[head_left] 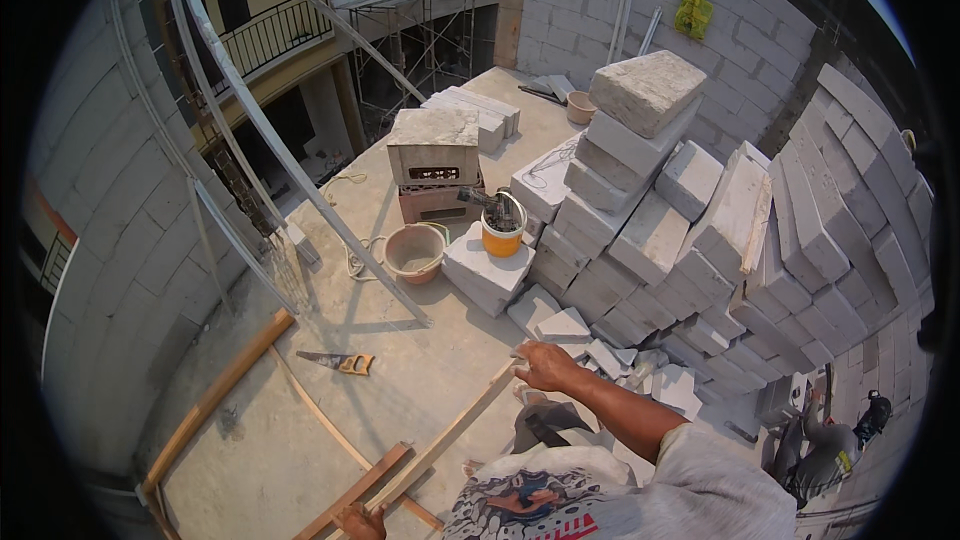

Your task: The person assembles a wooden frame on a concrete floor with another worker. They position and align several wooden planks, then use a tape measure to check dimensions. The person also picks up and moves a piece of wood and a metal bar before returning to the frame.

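A pale wooden strip [447, 443] slants from the lower edge up toward the block pile, between my two hands. Its upper end is pinched in the fingers of my right hand [548, 368]. Down at the lower edge, my left hand [360, 522] grips the other end, partly cut off by the picture's rim. A darker, thicker plank [372, 480] lies beside the strip near my left hand. Under them crosses a thin batten [325, 415] on the concrete floor. Farther off, a handsaw [340, 363] with a yellow-orange handle lies flat.
Stacked light grey blocks [640, 230] rise on the right, with broken pieces at their foot. A yellow bucket [503, 235] sits on a block beside a wide tub [415, 252] and crates [432, 165]. A long beam [215, 370] lies left; slanted metal poles [290, 165] cross above.
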Demonstrator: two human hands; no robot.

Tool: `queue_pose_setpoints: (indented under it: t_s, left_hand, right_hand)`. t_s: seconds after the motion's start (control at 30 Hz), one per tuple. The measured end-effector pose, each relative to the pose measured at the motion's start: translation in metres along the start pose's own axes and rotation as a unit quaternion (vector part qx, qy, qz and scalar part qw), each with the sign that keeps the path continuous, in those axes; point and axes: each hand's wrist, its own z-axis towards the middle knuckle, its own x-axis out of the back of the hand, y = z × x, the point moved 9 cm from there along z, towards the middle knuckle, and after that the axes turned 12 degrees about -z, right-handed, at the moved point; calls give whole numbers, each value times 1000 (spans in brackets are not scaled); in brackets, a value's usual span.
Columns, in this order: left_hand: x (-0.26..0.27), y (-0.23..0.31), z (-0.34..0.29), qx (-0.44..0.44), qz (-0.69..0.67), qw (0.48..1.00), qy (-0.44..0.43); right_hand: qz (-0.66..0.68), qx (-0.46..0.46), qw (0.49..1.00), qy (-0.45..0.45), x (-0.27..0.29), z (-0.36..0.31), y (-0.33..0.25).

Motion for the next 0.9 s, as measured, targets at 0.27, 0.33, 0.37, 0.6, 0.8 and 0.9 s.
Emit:
queue_pose_setpoints:
  t_s: [0.27,0.33,0.37,0.6,0.8,0.9]
  left_hand:
    - [79,-104,-127,136,173,968,122]
    - [103,-135,-158,167,217,950,151]
    - [119,-150,-173,182,245,937,166]
    - [162,-239,-186,272,317,883,214]
    - [-25,-249,-126,464,-131,874,64]
    - [-139,-169,-106,406,-304,859,-75]
  right_hand:
    - [-13,89,986,-139,-65,-2,-60]
    - [-21,88,984,-152,-72,-1,-65]
    - [-22,81,984,-159,-74,-1,-65]
    - [-67,57,980,-179,-70,12,-69]
    - [-19,-8,988,-156,-81,20,-30]
    - [-47,-64,983,-163,-95,6,22]
